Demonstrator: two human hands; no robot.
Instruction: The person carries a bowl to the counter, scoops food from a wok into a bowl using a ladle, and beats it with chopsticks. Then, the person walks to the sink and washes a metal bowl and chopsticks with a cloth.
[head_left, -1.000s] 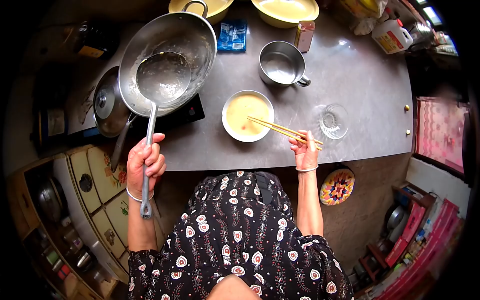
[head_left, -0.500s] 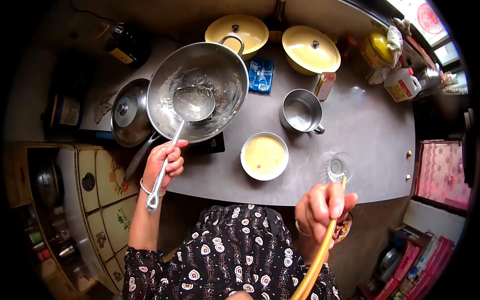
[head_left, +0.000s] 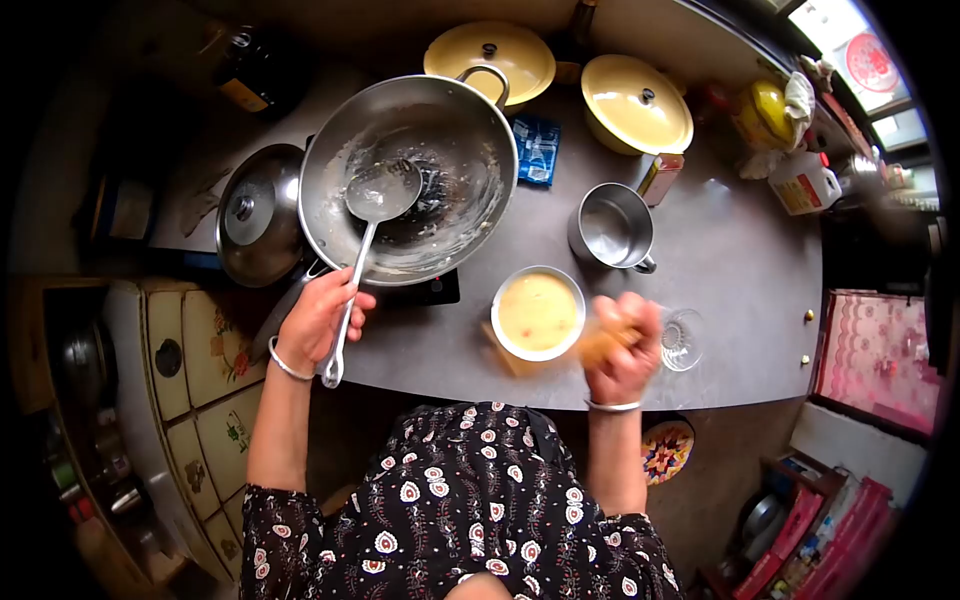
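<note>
My left hand (head_left: 325, 315) is closed around the handle of a metal ladle (head_left: 368, 240), whose head rests inside a large steel wok (head_left: 450, 235). Pale residue and dark specks smear the wok's inner wall. Close to the right of a white bowl (head_left: 541, 354) is my right hand (head_left: 625, 355), its fingers wrapped round wooden chopsticks (head_left: 598, 346) that are blurred by motion. A pale yellow liquid (head_left: 538, 310) fills the bowl. Beside that hand stands a clear glass (head_left: 683, 340).
A steel mug (head_left: 612, 235) stands behind the bowl, near a small box (head_left: 661, 178) and a blue packet (head_left: 536, 150). Two lidded yellow basins (head_left: 640, 105) line the back. Left of the wok lies a pan lid (head_left: 258, 215). A white jug (head_left: 805, 184) is at right.
My right hand has moved up and left toward the bowl, and the chopsticks have swung from pointing down at the front to beside it. The ladle's head has shifted slightly in the wok.
</note>
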